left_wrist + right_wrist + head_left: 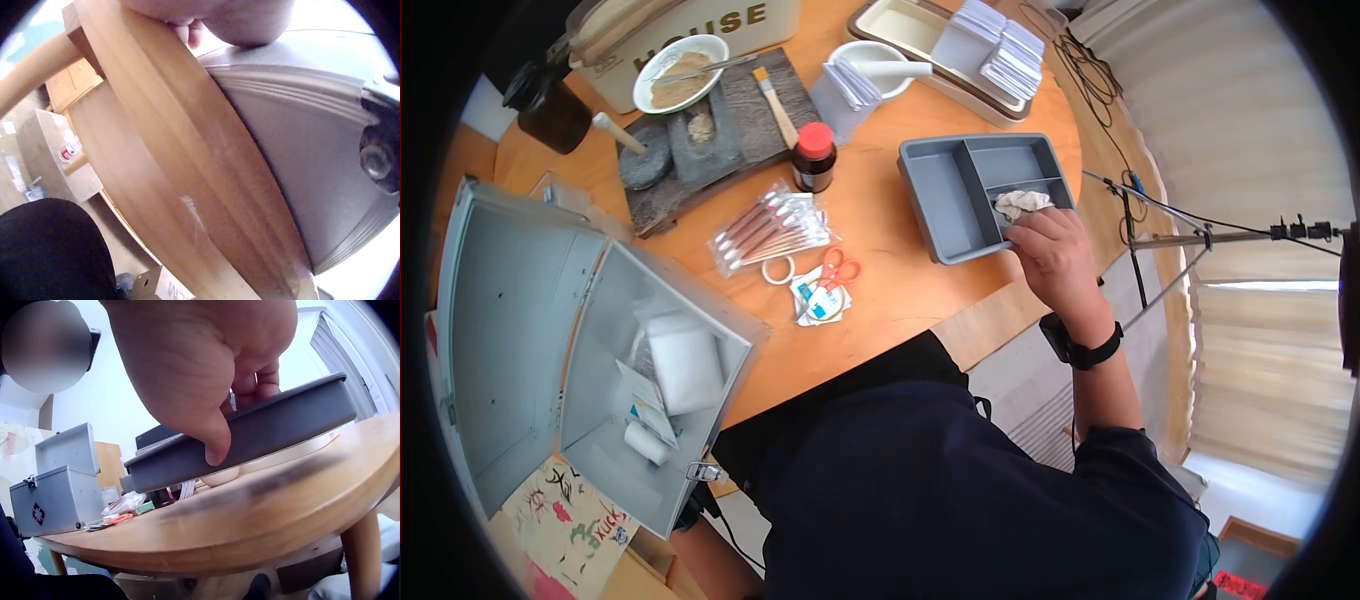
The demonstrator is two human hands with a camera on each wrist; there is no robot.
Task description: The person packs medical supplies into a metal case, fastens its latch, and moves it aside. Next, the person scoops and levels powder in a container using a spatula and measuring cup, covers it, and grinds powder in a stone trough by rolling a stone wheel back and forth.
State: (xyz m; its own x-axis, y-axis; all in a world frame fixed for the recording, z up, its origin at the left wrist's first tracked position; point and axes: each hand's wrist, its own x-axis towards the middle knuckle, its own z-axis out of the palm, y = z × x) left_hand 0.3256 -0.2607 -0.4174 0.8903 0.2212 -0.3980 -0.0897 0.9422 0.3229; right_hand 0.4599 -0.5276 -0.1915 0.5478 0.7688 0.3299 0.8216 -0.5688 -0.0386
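Note:
My right hand grips the near right edge of a grey divided tray. In the right wrist view the thumb presses the outer wall while the fingers reach over the rim, and the tray sits tilted above the tabletop. A crumpled whitish wad lies in a compartment beside the fingertips. On the left, a silver metal first-aid box has its lid raised; inside are a white packet and a white roll. My left hand is beside that box at the wooden table edge, mostly cut off; its grip cannot be made out.
Scissors, a white tape ring, bagged cotton swabs and a red-capped bottle lie mid-table. Behind are a dark board, a bowl of powder, a mortar and a cream tray with paper packets.

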